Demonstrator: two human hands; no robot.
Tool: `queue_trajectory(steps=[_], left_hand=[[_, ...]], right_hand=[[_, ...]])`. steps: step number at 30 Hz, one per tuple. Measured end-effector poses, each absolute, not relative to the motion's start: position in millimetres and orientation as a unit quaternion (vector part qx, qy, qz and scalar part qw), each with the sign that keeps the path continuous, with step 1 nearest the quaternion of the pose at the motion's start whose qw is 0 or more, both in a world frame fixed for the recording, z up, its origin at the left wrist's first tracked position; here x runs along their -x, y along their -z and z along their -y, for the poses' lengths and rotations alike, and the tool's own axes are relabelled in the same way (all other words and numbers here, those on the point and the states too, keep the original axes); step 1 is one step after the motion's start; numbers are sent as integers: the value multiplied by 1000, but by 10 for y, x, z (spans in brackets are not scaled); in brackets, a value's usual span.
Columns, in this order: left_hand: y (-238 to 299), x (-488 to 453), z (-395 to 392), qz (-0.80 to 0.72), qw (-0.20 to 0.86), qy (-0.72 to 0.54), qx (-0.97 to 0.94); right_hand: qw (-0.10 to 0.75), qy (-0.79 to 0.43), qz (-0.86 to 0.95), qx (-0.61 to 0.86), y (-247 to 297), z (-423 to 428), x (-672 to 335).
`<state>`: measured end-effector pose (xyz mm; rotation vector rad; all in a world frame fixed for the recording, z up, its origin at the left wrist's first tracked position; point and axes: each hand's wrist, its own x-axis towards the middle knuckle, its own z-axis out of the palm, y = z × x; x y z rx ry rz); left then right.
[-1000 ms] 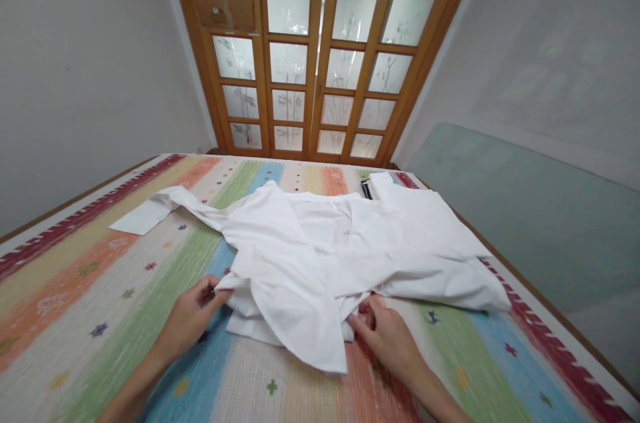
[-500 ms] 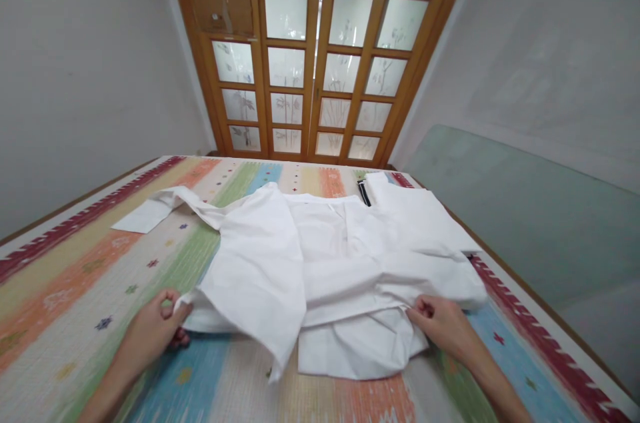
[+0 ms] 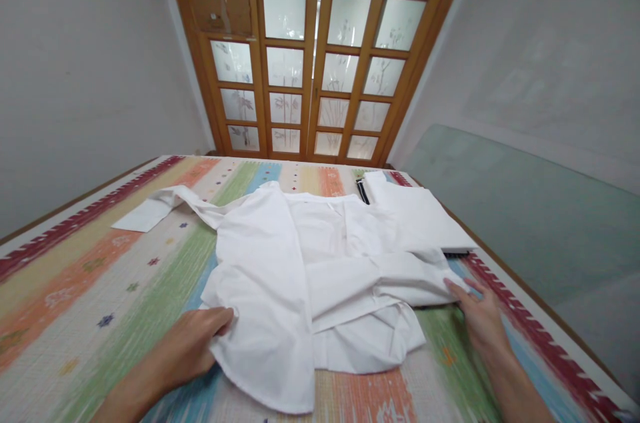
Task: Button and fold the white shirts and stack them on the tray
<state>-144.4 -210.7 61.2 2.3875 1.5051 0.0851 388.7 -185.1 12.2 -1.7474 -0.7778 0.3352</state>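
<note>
A white shirt (image 3: 265, 276) lies spread and rumpled, its front panels parted and one long sleeve (image 3: 165, 200) stretched out to the far left. My left hand (image 3: 207, 336) is closed in a pinch on the edge of the left front panel, near the lower hem. On the other side, my right hand (image 3: 477, 316) grips the end of the shirt's right part, which looks like a sleeve, between thumb and fingers. Folds of cloth bunch up between the two hands, and the lower right part is doubled over.
A stack of folded white cloth (image 3: 425, 216) with a dark strip along its edge sits at the right, touching the shirt. Beneath everything is a striped, colourful bed cover (image 3: 150, 283). Wooden glazed doors (image 3: 315, 70) stand behind, and a pale green panel (image 3: 530, 210) leans at the right wall.
My left hand moved right and let the cloth edge go for the front panel, which now lies flatter and lower. My right hand shifted right and up, onto the end of the cloth.
</note>
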Motion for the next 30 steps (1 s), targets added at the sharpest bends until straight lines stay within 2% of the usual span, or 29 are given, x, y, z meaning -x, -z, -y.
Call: queue_trajectory(steps=[3, 6, 9, 11, 13, 16, 18, 21, 26, 30], left_hand=[[-821, 1351, 2083, -520, 220, 68, -823], [-1086, 1304, 1963, -497, 292, 134, -806], [-1354, 1191, 1717, -452, 322, 94, -826], [-1483, 1057, 1502, -424, 334, 42, -841], [-1538, 891, 1263, -421, 323, -43, -846], [-1465, 626, 874, -457, 304, -185, -815], [-1335, 457, 602, -507, 278, -239, -780], [-1082, 211, 215, -556, 269, -242, -748], [-726, -221, -250, -590, 372, -267, -665], [-609, -488, -458, -580, 364, -311, -659]], right_hand=[[625, -131, 307, 706, -335, 1718, -3635], [642, -54, 399, 653, -652, 1550, -3336], [624, 48, 517, 584, -943, 1412, -2899], [577, 35, 644, 501, -1060, 1389, -2528], [465, 34, 799, 380, -1094, 1437, -2135], [242, 86, 934, 248, -1007, 1612, -1609], [176, 116, 957, 198, -887, 1750, -1355], [166, 120, 958, 199, -681, 1903, -1141], [157, 123, 962, 186, -476, 1956, -1086], [139, 136, 968, 157, -467, 1970, -1120]])
